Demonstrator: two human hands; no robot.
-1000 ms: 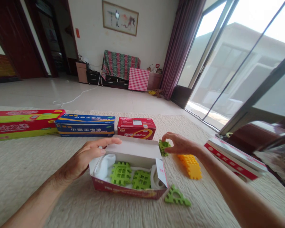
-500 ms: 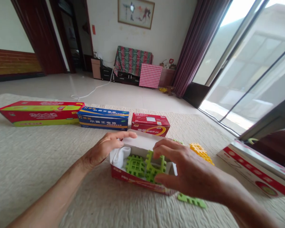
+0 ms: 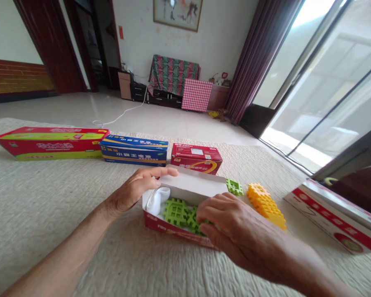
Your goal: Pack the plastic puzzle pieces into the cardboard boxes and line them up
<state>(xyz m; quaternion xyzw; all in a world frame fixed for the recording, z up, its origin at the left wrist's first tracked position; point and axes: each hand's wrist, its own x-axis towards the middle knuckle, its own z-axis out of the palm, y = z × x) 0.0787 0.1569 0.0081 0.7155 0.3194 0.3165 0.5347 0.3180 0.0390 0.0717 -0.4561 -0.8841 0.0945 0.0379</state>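
Note:
A small red cardboard box (image 3: pixel 173 232) stands on the cloth with its white lid flap (image 3: pixel 194 181) raised. Inside are a rolled white cloth-like item (image 3: pixel 157 201) at the left end and green interlocking plastic building pieces (image 3: pixel 175 212). At the box's back left corner, my left hand (image 3: pixel 136 185) grips the flap, index finger stretched along its top. My right hand (image 3: pixel 225 218) is over the right end of the box, fingers curled down around a green building piece (image 3: pixel 193 218). Most of that piece is hidden by the hand.
Behind the box stand a red-and-green box (image 3: pixel 55 144), a blue box (image 3: pixel 134 150) and another red box (image 3: pixel 197 158). To the right lie a green piece (image 3: pixel 234 187), stacked yellow pieces (image 3: pixel 266 206) and a white-and-red carton (image 3: pixel 334 218).
My right hand has closed its fingers and lowered; the green piece that stood tilted up now sits lower in the box. My left hand stays at the flap. The view has shifted slightly.

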